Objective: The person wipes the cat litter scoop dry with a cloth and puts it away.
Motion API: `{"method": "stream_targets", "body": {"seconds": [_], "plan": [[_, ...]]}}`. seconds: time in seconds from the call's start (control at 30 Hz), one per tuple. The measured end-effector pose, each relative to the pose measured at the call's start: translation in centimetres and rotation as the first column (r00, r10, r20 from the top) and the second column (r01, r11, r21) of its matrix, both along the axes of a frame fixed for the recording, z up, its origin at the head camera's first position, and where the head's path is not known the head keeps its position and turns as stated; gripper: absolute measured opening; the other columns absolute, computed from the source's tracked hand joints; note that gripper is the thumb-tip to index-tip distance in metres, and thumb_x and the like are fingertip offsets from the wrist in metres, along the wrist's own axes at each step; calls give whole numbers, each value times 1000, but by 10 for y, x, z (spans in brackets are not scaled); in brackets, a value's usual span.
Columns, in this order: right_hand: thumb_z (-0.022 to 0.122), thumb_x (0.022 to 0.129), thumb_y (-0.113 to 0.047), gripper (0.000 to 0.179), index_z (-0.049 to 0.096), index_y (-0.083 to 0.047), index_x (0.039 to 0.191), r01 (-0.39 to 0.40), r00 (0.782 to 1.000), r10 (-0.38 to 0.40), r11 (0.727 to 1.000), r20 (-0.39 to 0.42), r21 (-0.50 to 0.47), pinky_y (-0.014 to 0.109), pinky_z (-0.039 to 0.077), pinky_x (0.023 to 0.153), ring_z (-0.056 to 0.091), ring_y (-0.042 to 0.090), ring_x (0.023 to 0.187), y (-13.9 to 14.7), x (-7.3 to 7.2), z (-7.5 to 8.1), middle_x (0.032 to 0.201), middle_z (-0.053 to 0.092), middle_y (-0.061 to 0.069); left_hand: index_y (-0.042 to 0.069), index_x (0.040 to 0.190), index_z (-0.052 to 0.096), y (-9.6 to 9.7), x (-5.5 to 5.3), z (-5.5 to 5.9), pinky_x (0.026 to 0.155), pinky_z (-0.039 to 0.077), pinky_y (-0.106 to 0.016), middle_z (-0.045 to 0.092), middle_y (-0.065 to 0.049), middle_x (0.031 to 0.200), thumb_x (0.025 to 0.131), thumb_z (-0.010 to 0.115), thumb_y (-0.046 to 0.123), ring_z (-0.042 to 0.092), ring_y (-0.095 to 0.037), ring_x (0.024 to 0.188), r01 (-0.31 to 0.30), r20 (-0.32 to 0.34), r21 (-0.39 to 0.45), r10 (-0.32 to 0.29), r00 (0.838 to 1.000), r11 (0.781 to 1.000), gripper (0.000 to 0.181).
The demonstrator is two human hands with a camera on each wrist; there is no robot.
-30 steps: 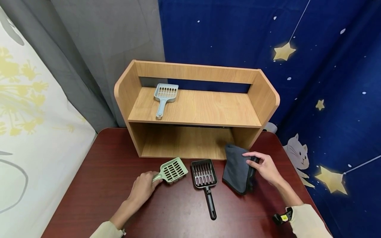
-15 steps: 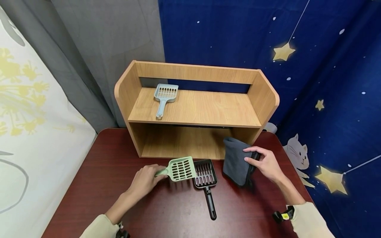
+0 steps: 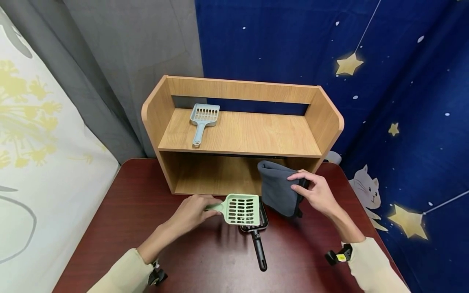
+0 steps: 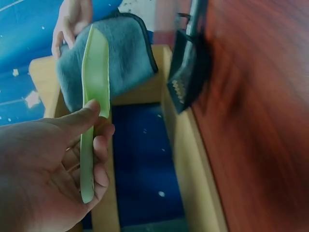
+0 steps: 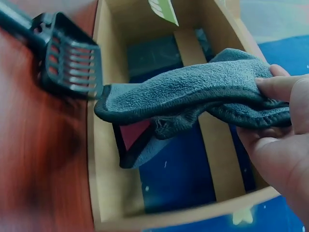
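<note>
Green scoop [image 3: 244,209], pinched by left hand [image 3: 193,212], points 3 o'clock; cloth [image 3: 277,189], pinched by right hand [image 3: 318,194], at 2 o'clock, gap unclear.

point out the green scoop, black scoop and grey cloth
Green scoop [image 3: 242,209], head view: middle of its slotted part.
Black scoop [image 3: 259,249], head view: its handle.
Grey cloth [image 3: 279,189], head view: middle of its visible face.

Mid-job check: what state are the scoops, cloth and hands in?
Green scoop: held up off the table
Black scoop: lying on the table, unheld
Blue scoop: on the upper shelf, unheld
Gray cloth: folded, raised
Left hand: holding the green scoop
Right hand: pinching the gray cloth
</note>
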State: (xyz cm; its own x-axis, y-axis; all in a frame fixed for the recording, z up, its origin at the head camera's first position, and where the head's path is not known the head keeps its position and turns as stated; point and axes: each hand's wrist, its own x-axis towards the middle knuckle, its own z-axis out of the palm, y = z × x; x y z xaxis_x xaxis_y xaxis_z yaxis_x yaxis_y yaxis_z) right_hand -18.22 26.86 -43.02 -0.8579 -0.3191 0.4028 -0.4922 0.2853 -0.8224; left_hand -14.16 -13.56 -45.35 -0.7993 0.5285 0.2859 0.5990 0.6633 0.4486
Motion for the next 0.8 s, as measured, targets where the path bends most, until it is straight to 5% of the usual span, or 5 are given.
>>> {"method": "stream_targets", "body": {"seconds": [0.23,0.47,0.67,0.8], "plan": [[71,95,10,25,75,-3,116,-115,993,115,993,-13,-37,18,48,64,57,3,76,-26,-6,2,115,68,10,16,117,83,20,-7,14,70,56,-27,80,6,102,88,85,26,71,-4,87,112,-18,50,-112,994,992,30],[69,97,8,23,72,2,119,-169,977,183,977,107,-132,22,50,90,60,11,112,-54,-11,-6,121,69,7,14,119,82,36,-9,22,72,52,-22,80,4,107,90,84,24,65,0,85,160,81,114,-169,982,981,31],[69,95,9,26,74,-6,115,-171,969,202,965,146,-200,23,50,91,61,13,113,-66,-15,-10,118,69,8,13,117,83,44,-9,24,71,51,-20,80,3,105,91,84,21,64,-1,82,171,136,186,-197,971,968,28],[69,96,8,22,70,3,117,-178,966,206,968,155,-178,22,50,89,59,12,112,-58,-14,-6,117,69,1,10,115,83,37,-11,23,69,49,-19,81,0,102,89,85,19,62,1,81,165,115,200,-190,975,966,27]]}}
